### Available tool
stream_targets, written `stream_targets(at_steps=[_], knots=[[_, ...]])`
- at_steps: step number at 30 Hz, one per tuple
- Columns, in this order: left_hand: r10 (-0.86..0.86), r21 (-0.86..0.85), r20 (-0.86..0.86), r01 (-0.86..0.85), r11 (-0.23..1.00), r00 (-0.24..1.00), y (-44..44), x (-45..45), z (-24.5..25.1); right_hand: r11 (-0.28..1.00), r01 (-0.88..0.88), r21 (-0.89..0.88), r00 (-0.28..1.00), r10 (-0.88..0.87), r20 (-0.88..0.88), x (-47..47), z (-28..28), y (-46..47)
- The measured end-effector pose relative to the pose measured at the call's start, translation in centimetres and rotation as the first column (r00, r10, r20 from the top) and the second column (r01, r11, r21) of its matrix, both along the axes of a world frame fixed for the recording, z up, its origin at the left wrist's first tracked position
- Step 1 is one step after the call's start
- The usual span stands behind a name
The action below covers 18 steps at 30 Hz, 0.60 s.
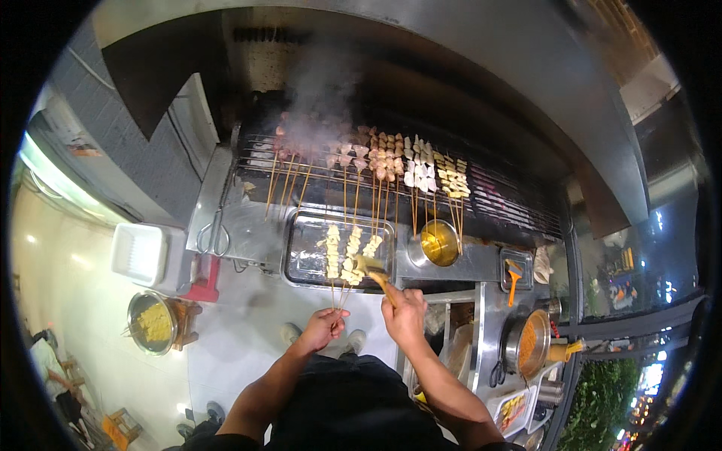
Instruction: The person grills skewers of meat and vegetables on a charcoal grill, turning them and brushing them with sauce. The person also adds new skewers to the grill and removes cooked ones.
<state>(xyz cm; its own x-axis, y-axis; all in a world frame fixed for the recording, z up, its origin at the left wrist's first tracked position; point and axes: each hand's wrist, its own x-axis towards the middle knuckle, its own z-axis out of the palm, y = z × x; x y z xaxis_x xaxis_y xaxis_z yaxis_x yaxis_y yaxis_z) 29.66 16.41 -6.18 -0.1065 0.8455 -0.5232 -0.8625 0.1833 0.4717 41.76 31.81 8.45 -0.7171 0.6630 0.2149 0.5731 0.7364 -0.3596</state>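
My left hand [326,328] pinches the lower ends of a few bamboo skewers, whose pale food pieces [333,251] spread over a metal tray [299,273]. My right hand [405,315] grips the wooden handle of a basting brush [372,268], its bristles against the pale pieces on the right skewers. Beyond the tray, a long charcoal grill [513,200] bears rows of skewered meat [387,158], white pieces [420,169] and yellowish pieces [453,176]. A steel pot [417,251] of yellow liquid stands right of the tray.
Smoke rises over the grill's left part. Long tongs [213,239] lie at the left counter. An orange-handled brush [513,282] rests on a small tray at right, near a bowl of reddish seasoning [527,344]. A bowl of yellow food [155,324] stands low at left; people are partly visible at lower left.
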Motion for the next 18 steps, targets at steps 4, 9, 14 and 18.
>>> stream_targets(at_steps=[4,9,14,18], knots=[[0.045,0.012,0.009,-0.046,0.999,0.999,0.1,1.3,-0.1,0.998,-0.061,0.016,0.997,0.062,-0.042,-3.4,-0.9,2.7],[0.122,-0.077,-0.025,-0.123,0.989,0.992,1.4,2.2,-0.4,0.972,-0.236,0.016,0.969,0.234,0.080,-2.1,-1.0,1.1],[0.181,-0.081,-0.020,-0.182,0.980,0.983,1.4,3.4,-1.2,0.989,-0.145,-0.020,0.989,0.143,-0.047,-0.5,0.2,2.9],[0.184,-0.052,-0.075,-0.188,0.981,0.980,2.2,3.9,-0.5,0.997,-0.078,0.002,0.996,0.078,-0.050,1.1,-1.6,4.2]])
